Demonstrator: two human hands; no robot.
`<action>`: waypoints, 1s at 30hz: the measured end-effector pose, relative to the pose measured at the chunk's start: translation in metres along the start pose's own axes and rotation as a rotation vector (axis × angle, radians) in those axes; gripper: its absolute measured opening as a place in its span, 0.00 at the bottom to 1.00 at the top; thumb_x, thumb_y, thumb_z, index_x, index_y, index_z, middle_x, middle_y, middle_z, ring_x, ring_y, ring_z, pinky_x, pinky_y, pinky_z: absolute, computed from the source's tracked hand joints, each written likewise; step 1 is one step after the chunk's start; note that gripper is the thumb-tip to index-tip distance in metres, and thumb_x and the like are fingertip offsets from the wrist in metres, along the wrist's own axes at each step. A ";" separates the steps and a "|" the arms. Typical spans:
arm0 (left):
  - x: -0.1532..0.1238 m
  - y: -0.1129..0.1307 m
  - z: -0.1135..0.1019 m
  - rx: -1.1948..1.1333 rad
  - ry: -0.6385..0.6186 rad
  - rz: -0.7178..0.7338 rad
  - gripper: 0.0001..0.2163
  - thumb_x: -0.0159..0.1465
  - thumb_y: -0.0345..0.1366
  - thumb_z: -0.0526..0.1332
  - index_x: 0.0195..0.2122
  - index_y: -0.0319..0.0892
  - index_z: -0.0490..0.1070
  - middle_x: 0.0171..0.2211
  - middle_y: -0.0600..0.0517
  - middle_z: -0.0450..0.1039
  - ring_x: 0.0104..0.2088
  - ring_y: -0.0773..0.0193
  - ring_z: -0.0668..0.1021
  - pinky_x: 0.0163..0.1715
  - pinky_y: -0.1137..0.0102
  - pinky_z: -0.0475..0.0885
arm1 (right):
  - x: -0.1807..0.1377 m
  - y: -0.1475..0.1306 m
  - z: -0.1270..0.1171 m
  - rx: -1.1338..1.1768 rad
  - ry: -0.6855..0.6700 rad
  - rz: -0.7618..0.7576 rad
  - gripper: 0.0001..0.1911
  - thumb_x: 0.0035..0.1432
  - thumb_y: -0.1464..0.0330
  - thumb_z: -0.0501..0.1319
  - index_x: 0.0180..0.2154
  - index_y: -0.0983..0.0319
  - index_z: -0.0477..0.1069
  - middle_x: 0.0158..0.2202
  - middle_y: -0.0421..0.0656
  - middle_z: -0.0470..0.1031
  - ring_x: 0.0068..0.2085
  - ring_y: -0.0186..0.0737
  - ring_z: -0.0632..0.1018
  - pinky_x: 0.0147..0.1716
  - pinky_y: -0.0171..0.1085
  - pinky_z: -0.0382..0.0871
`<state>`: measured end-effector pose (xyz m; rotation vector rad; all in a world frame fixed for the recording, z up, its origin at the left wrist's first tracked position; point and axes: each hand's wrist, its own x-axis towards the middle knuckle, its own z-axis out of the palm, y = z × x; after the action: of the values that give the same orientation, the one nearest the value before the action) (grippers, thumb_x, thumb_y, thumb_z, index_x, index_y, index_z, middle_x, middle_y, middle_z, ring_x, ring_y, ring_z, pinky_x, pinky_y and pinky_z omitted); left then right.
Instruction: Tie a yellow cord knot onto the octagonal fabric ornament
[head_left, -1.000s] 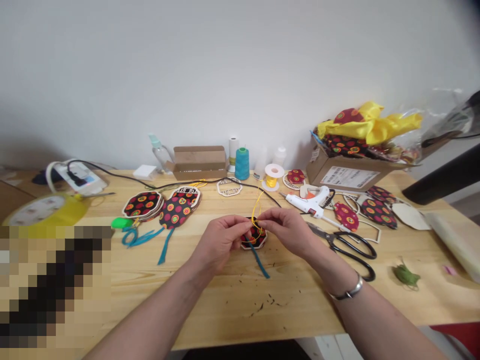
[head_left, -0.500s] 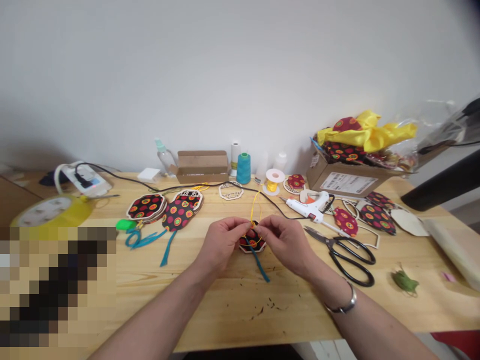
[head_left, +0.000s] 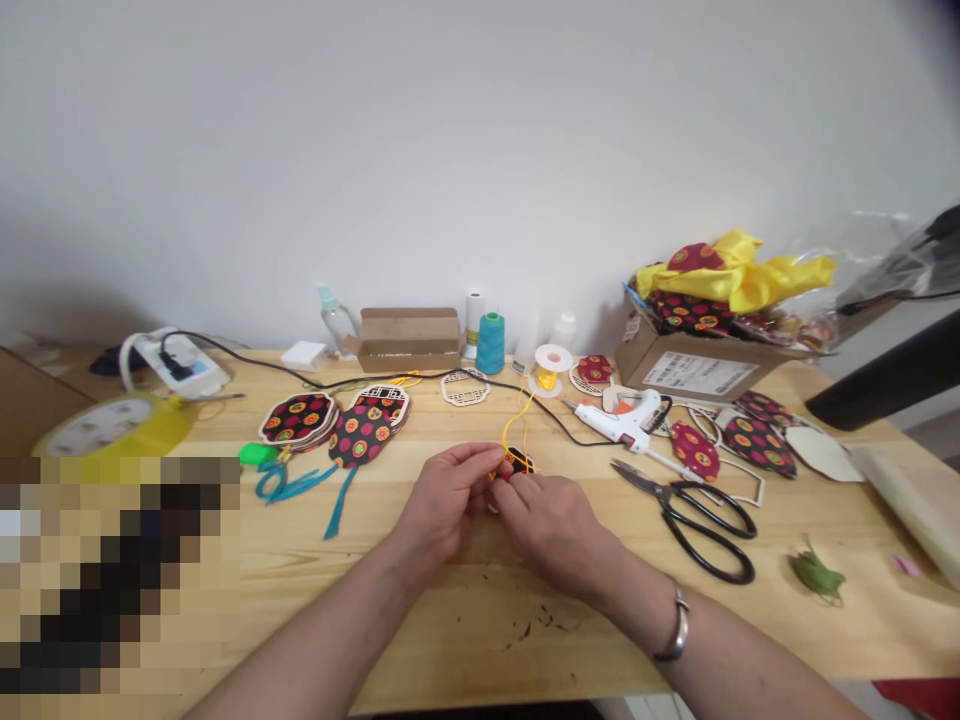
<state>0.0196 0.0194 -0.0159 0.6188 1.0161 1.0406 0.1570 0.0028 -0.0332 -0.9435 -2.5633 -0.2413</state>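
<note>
Both hands meet over a small dark patterned fabric piece (head_left: 520, 461) at the middle of the table, mostly hidden under the fingers. My left hand (head_left: 455, 493) is closed, its thumb and forefinger pinching thin yellow cord (head_left: 510, 425) at the piece's edge. From there the cord loops up and back, with an end crossing to the right. My right hand (head_left: 553, 522) lies across the front of the piece, its fingers curled in against the left fingertips; what they grip is hidden.
Black-handled scissors (head_left: 701, 520) and a white glue gun (head_left: 626, 420) lie right of the hands. Patterned fabric pieces (head_left: 367, 425) with teal ribbon (head_left: 341, 503) lie left. Behind stand a teal thread cone (head_left: 490, 345) and a yellow cord spool (head_left: 553, 370). A full cardboard box (head_left: 694, 365) is back right.
My right hand has moved left and toward me, turning knuckles up over the piece and covering its front and teal strip. The left hand keeps its pinch. The cord's loop has shifted.
</note>
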 end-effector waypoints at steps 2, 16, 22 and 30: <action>0.000 0.000 0.001 -0.007 -0.007 0.001 0.05 0.48 0.33 0.65 0.25 0.37 0.73 0.20 0.55 0.71 0.19 0.74 0.69 0.18 0.78 0.60 | 0.001 0.000 -0.005 0.091 0.050 -0.006 0.10 0.58 0.75 0.48 0.32 0.65 0.67 0.27 0.46 0.69 0.28 0.37 0.68 0.25 0.36 0.59; -0.001 -0.005 0.001 0.279 -0.050 0.127 0.08 0.52 0.37 0.62 0.26 0.37 0.75 0.18 0.53 0.70 0.15 0.76 0.60 0.15 0.76 0.49 | 0.018 0.020 -0.013 1.538 -0.022 0.877 0.14 0.52 0.59 0.58 0.29 0.64 0.64 0.23 0.39 0.69 0.24 0.32 0.71 0.24 0.32 0.65; -0.003 -0.004 0.004 0.333 -0.044 0.106 0.05 0.51 0.35 0.62 0.24 0.39 0.75 0.18 0.55 0.71 0.15 0.76 0.60 0.16 0.76 0.50 | 0.018 0.022 -0.013 1.356 0.019 0.894 0.11 0.51 0.63 0.59 0.25 0.63 0.63 0.21 0.39 0.69 0.23 0.32 0.69 0.23 0.32 0.62; 0.000 -0.004 0.001 0.341 -0.065 0.097 0.07 0.50 0.37 0.62 0.23 0.38 0.74 0.18 0.55 0.70 0.15 0.75 0.60 0.15 0.76 0.49 | 0.017 0.026 -0.016 1.260 -0.012 0.822 0.12 0.54 0.63 0.55 0.24 0.63 0.63 0.21 0.38 0.67 0.24 0.32 0.67 0.23 0.32 0.60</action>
<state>0.0219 0.0177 -0.0186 0.9824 1.1249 0.9304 0.1672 0.0278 -0.0114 -1.2214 -1.5265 1.3814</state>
